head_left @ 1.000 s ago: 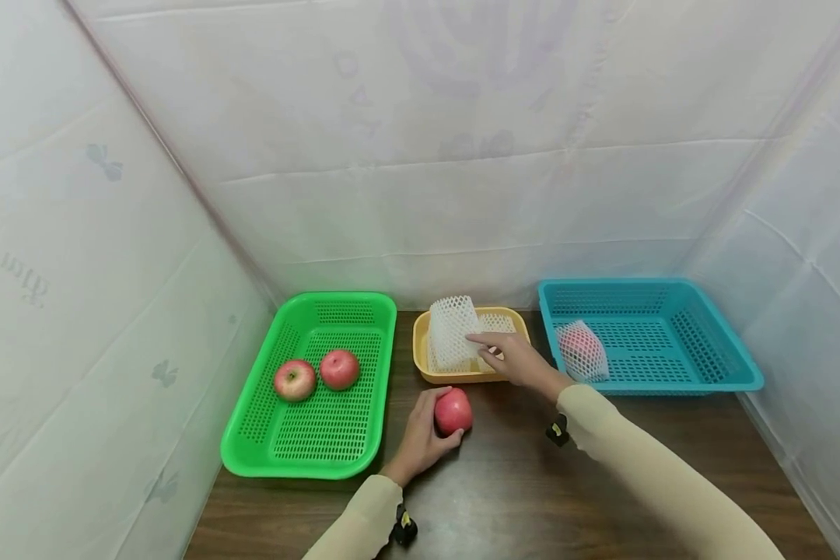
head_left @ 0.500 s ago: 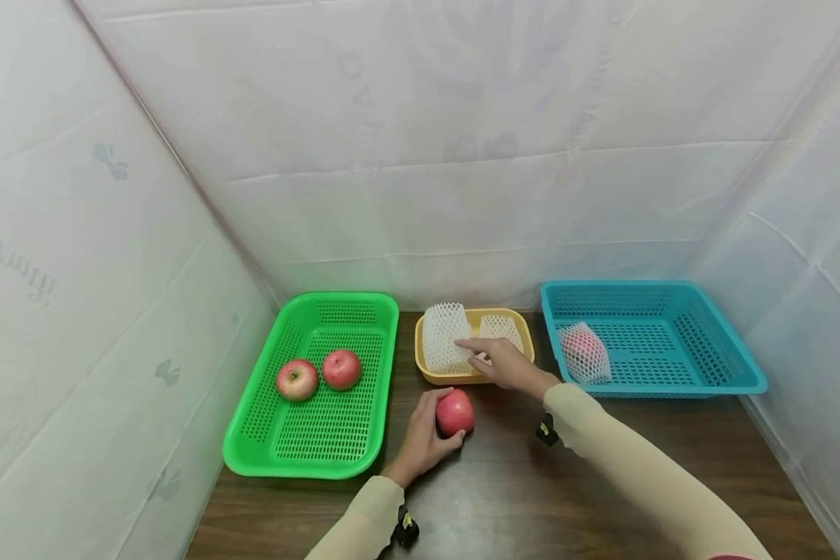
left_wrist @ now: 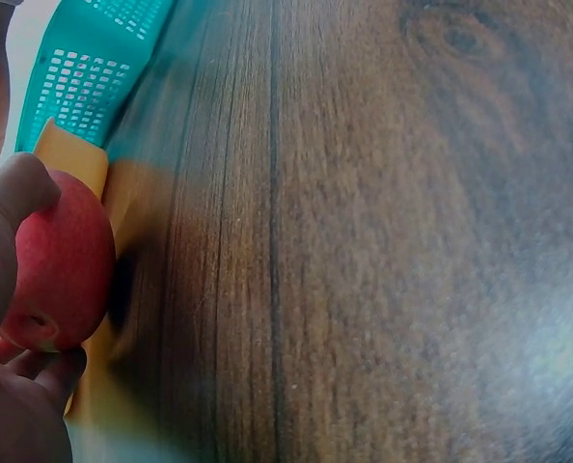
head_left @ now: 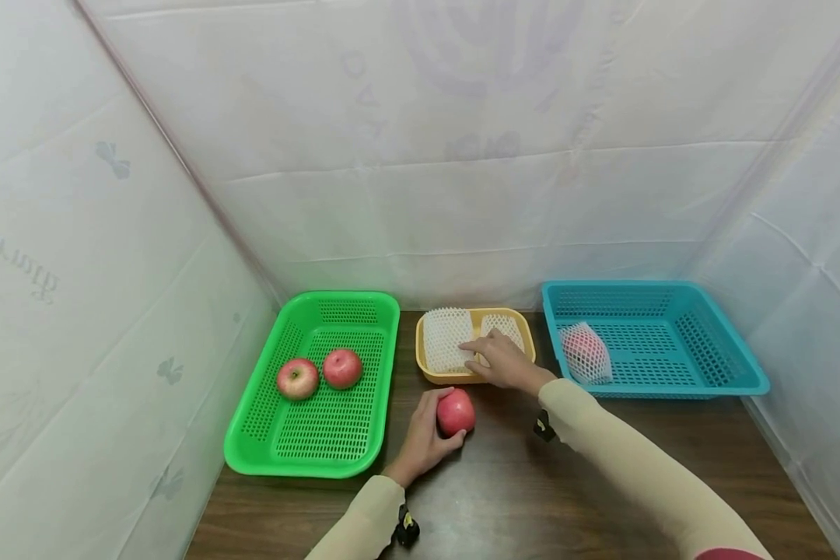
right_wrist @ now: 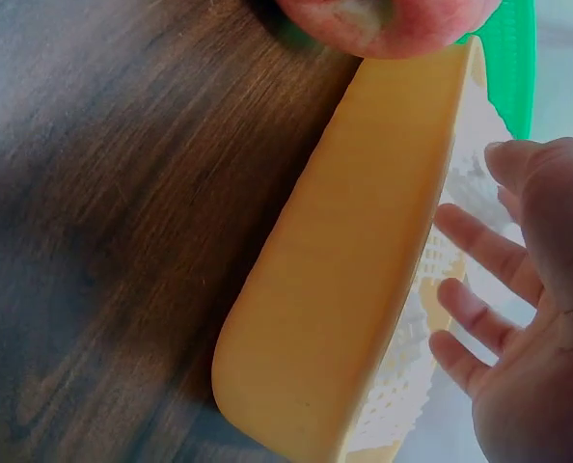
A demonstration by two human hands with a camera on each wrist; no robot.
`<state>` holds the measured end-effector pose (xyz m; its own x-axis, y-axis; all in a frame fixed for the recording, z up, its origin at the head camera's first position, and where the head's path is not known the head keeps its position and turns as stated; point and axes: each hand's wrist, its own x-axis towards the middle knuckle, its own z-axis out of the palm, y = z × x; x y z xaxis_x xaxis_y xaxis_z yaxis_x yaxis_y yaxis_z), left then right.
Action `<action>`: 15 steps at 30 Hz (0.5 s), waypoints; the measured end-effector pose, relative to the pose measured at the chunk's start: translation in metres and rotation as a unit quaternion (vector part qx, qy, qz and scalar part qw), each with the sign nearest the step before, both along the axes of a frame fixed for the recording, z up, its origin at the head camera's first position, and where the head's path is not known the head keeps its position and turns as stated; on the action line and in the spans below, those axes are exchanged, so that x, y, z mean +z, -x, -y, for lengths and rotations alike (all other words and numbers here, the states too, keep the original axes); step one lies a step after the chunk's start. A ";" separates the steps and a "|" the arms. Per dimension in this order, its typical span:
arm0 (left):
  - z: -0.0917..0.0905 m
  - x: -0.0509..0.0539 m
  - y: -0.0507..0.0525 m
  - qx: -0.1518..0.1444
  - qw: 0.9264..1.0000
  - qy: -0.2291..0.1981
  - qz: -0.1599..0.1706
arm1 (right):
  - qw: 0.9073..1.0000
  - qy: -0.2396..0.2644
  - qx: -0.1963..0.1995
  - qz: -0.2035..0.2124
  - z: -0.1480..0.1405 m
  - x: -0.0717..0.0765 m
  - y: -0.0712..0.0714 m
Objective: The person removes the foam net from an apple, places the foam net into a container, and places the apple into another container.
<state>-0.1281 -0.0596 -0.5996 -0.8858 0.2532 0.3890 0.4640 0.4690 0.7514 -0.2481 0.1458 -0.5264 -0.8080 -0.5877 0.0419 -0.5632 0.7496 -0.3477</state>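
Observation:
My left hand grips a red apple on the wooden table, thumb and fingers around it; the left wrist view shows the same apple between thumb and fingers. Just beyond it stands a yellow basket holding white foam nets. Over this basket is my right hand, its fingertips at the left foam net; another net lies to the right, partly behind the hand. In the right wrist view the right hand's fingers are spread and loosely bent at the basket's rim, pinching nothing.
At the left, a green basket holds two apples. A blue basket at the right contains one apple in a foam net. White curtain-like sheets stand behind and at both sides.
The foam net that was raised under my right hand now lies flat in the yellow basket's left part. My right hand has shifted slightly left; the left hand keeps its grip.

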 end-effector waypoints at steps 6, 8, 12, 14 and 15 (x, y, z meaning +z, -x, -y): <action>0.000 -0.001 0.000 0.004 1.000 0.002 -0.005 | 0.999 -0.041 -0.013 -0.024 0.005 0.003 0.001; 0.000 -0.001 0.000 0.004 1.000 0.003 -0.005 | 0.998 -0.046 -0.019 -0.028 0.007 0.005 0.002; 0.000 -0.002 0.000 0.003 1.000 0.003 0.007 | 0.998 -0.032 -0.008 -0.055 0.010 0.005 0.003; 0.000 -0.001 0.000 0.002 1.000 0.002 0.007 | 0.998 -0.014 0.013 -0.064 0.011 0.005 0.003; 0.000 -0.002 0.000 0.003 1.000 0.002 0.004 | 0.998 -0.004 0.026 -0.062 0.011 0.005 0.004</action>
<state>-0.1285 -0.0594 -0.6012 -0.8904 0.2499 0.3805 0.4552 0.4747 0.7533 -0.2516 0.1348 -0.5216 -0.7653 -0.6296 0.1342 -0.6398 0.7208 -0.2669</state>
